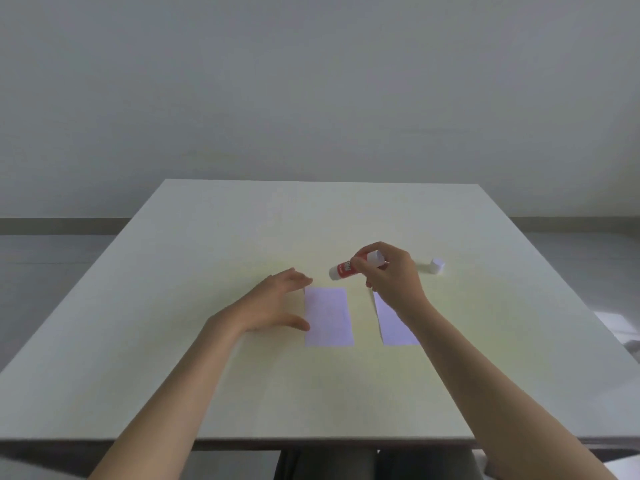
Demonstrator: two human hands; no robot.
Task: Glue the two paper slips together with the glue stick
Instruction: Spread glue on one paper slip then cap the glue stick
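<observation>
Two pale paper slips lie side by side on the white table. The left slip lies flat in full view. My right wrist covers part of the right slip. My right hand holds a red and white glue stick above the table, uncapped end pointing left and down, just beyond the slips. My left hand hovers at the left slip's left edge, fingers spread, thumb near the edge; I cannot tell whether it touches the paper.
The glue stick's white cap stands on the table to the right of my right hand. The table's near edge runs across the bottom, with dark legs below it. A grey wall and floor lie beyond the far edge.
</observation>
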